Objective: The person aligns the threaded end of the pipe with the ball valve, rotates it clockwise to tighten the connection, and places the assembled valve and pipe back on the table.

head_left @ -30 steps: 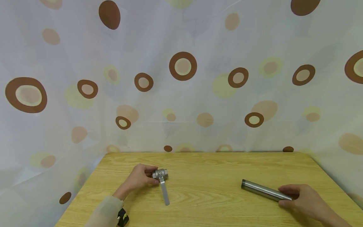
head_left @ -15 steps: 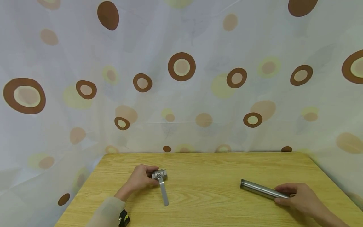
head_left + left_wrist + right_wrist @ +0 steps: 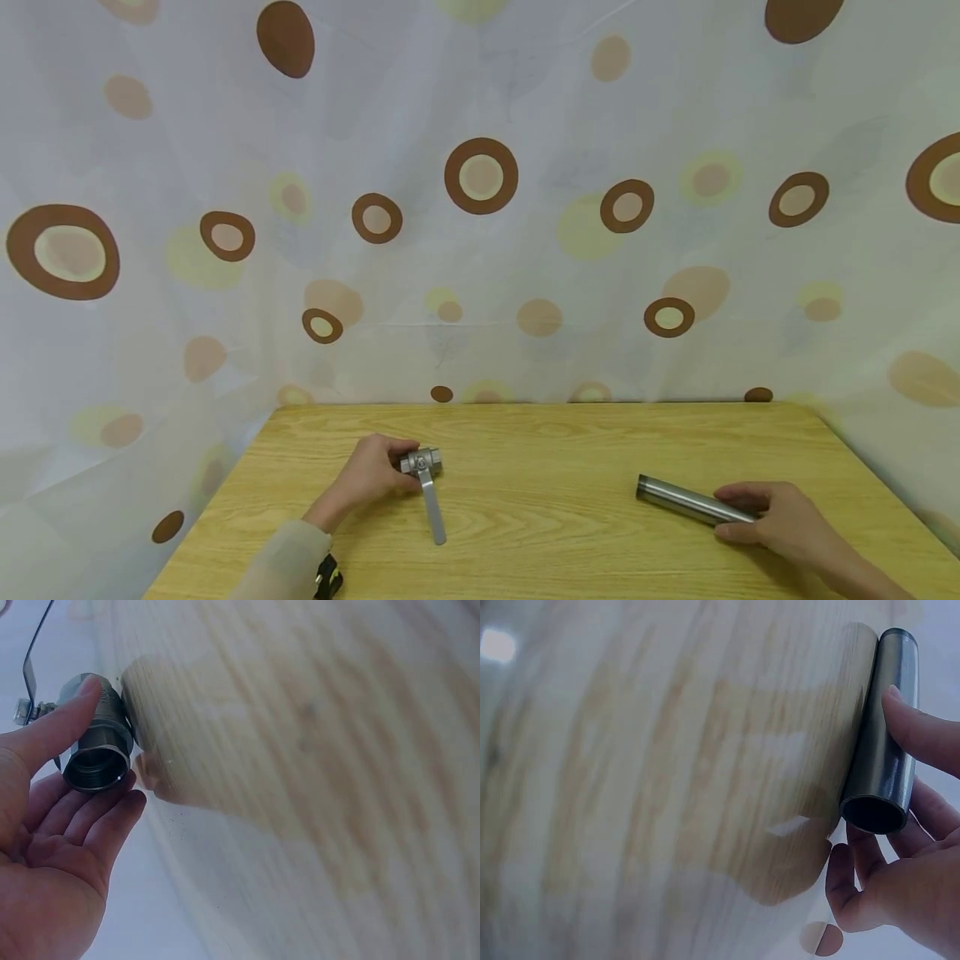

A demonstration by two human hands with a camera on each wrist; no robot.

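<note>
A steel ball valve [image 3: 422,461] with a long flat lever handle [image 3: 432,508] lies on the left part of the table, the lever pointing toward the person. My left hand [image 3: 369,471] holds the valve body by its left end. In the left wrist view, the thumb of my left hand [image 3: 56,877] lies on one side of the valve [image 3: 99,739] and the fingers on the other; its threaded opening shows. To the right, my right hand [image 3: 783,525] grips a steel pipe [image 3: 686,500] with a dark threaded end. The right wrist view shows the pipe's [image 3: 885,735] hollow near end between thumb and fingers.
A wood-grain table [image 3: 540,500] spans the space between the two hands. Behind it and at both sides hangs a pale curtain [image 3: 480,275] with brown and yellow round spots. A black strap item [image 3: 327,577] sits at the left wrist.
My right hand has shifted left along the pipe, covering more of it, while the pipe's dark end stays nearly in place. My left hand and the valve have not visibly moved.
</note>
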